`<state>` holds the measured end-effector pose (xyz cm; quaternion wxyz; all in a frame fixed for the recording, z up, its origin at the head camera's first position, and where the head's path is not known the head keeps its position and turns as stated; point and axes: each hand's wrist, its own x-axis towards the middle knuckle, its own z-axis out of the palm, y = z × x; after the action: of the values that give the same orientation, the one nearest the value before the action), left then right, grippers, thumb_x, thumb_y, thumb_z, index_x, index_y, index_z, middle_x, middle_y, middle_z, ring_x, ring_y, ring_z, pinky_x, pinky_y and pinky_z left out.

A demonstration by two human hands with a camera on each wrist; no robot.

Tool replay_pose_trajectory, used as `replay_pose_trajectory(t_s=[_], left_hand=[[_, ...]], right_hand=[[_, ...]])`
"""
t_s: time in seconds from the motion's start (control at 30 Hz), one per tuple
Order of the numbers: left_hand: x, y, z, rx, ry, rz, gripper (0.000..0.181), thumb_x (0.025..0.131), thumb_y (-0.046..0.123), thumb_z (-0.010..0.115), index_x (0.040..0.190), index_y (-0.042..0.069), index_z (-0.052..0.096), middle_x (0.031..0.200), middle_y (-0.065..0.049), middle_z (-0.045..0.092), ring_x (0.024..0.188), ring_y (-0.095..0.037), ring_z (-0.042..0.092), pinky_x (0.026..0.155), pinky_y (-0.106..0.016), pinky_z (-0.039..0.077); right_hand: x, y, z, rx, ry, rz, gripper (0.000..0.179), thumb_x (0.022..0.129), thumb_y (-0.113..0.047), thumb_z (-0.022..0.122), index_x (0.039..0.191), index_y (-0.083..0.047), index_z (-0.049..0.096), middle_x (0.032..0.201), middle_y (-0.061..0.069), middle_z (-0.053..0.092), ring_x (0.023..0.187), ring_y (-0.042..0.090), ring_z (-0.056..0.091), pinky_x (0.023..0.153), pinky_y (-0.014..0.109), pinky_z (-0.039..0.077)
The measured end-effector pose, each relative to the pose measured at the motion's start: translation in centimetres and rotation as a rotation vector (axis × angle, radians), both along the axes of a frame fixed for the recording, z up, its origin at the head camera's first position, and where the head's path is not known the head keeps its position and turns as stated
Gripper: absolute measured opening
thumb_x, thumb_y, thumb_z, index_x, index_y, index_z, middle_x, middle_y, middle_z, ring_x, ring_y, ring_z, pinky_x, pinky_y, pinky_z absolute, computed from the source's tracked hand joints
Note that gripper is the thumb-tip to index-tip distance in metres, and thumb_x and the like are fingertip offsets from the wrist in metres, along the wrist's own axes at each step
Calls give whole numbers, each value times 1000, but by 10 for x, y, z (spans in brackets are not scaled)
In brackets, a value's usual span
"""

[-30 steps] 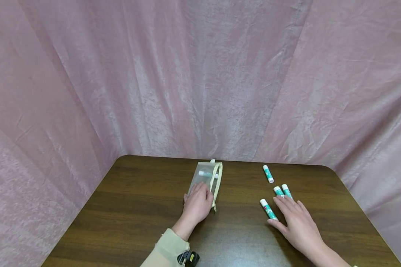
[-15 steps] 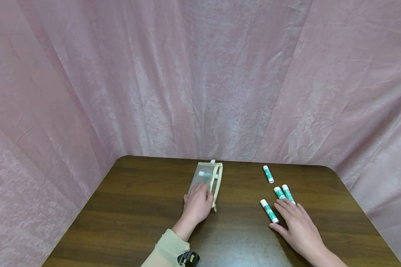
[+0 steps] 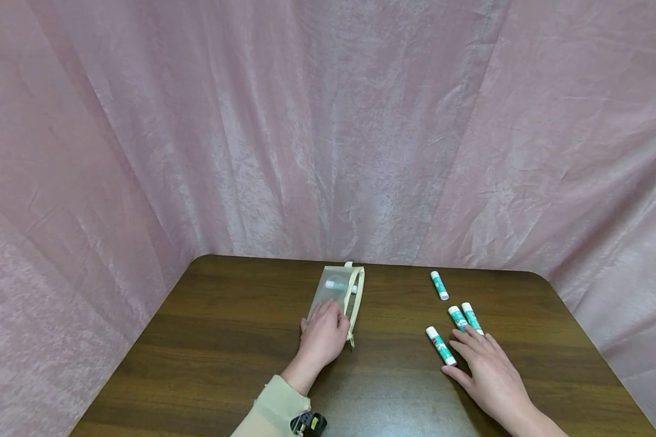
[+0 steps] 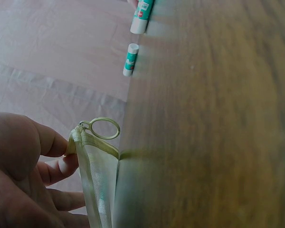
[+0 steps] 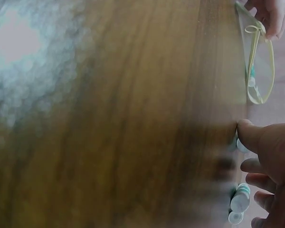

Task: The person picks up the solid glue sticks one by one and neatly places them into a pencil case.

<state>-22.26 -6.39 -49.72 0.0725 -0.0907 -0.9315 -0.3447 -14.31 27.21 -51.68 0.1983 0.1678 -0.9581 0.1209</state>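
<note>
In the head view, my left hand (image 3: 324, 332) pinches the near end of a translucent zip pouch (image 3: 319, 291) with cream edging. The left wrist view shows thumb and finger on the pouch's corner (image 4: 75, 142) beside the ring-shaped zipper pull (image 4: 104, 128). The zip gapes, and one glue stick (image 3: 336, 285) lies inside. My right hand (image 3: 492, 379) hovers low or rests at the right, fingers spread, holding nothing. Its thumb is close to a white-and-green glue stick (image 3: 440, 346). Its fingertips are by two side-by-side glue sticks (image 3: 457, 317), partly covering their near ends; contact is unclear.
Another glue stick (image 3: 440, 285) lies farther back on the brown wooden table (image 3: 224, 328). Pink curtain (image 3: 328, 133) hangs behind the table's back edge and along the sides. A black device (image 3: 308, 423) is strapped at my left cuff.
My right hand has drawn back slightly toward me, uncovering more of the paired glue sticks and the near one's end. My left hand and the pouch have stayed in place.
</note>
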Motion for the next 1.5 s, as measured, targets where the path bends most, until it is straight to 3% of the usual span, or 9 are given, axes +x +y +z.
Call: replay_pose_trajectory(t_s=[0.2,0.47,0.57,0.77,0.97,1.3,1.5], left_hand=[[2,0,2,4,1,-3,24,106,14,58,82,16,53,155,-26,60,151,-51,47,109,-90,29],[1,0,0,17,3,-4,24,105,13,58,83,16,53,155,-27,59,151,-53,46,109,-91,28],[-1,-1,-6,41,35,-3,23,104,15,58,82,17,53,152,-27,61,148,-55,48,107,-93,28],[-14,-2,-30,47,88,9,22,104,22,57,83,19,52,150,-23,64,145,-54,51,101,-94,31],[-8,-3,-19,68,68,-7,22,104,19,58,83,17,53,150,-25,63,146,-53,50,104,-94,29],[-22,-3,-44,15,90,13,23,104,25,59,83,21,53,152,-21,63,147,-51,50,103,-94,30],[-19,-3,-38,38,81,4,23,105,24,57,83,20,53,151,-22,63,147,-53,50,104,-94,29]], right_hand=[[1,-1,1,1,-21,-6,48,86,-32,94,121,-2,79,140,16,72,142,46,58,118,67,39],[2,-1,0,6,24,-3,46,85,-33,95,118,-3,80,135,14,75,139,45,61,117,64,41],[2,-1,0,4,24,-7,47,86,-33,95,118,-2,80,133,14,76,139,44,62,117,63,41],[2,-1,0,-5,45,-4,43,85,-30,95,115,-3,82,128,13,78,137,43,64,116,62,42],[3,-1,1,-13,52,-8,39,84,-26,96,111,-3,82,126,12,79,137,42,64,116,60,43],[3,-2,-1,-21,68,-14,39,83,-24,96,112,-2,81,123,12,79,136,41,65,115,56,44],[3,-3,0,-30,82,-19,35,82,-21,97,108,-4,81,123,11,79,136,40,66,115,56,44]])
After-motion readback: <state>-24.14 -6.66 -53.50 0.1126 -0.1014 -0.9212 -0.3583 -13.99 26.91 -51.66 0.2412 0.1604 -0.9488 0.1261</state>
